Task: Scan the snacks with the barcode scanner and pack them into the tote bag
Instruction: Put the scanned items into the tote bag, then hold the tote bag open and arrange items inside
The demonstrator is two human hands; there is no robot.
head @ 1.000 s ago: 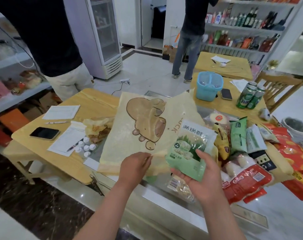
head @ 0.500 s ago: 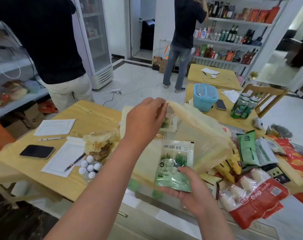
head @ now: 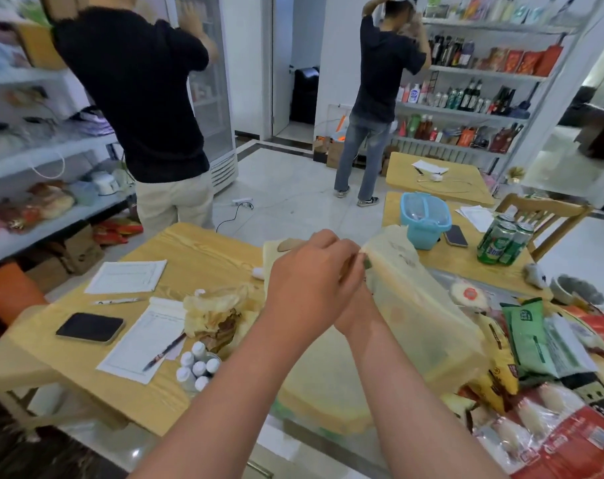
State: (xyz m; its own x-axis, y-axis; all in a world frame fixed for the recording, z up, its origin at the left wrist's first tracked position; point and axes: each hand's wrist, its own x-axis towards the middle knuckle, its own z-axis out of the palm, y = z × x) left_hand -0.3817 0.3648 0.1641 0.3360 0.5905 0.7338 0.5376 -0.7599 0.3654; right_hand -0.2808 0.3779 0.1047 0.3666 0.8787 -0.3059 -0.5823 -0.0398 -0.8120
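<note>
Head camera shows my left hand (head: 314,281) pinching the tote bag (head: 414,316) rim open. My right hand (head: 355,314) hides behind it; I cannot tell its fingers. Many snacks (head: 535,340) wait right of my fingers, unpacked.

White tiled floor (head: 293,202), stocked shelves (head: 473,112), a glass-door fridge (head: 217,115) and wooden tables (head: 197,250) fill the room.

Single head-worn view, forward and down, close over the table (head: 197,250)
</note>
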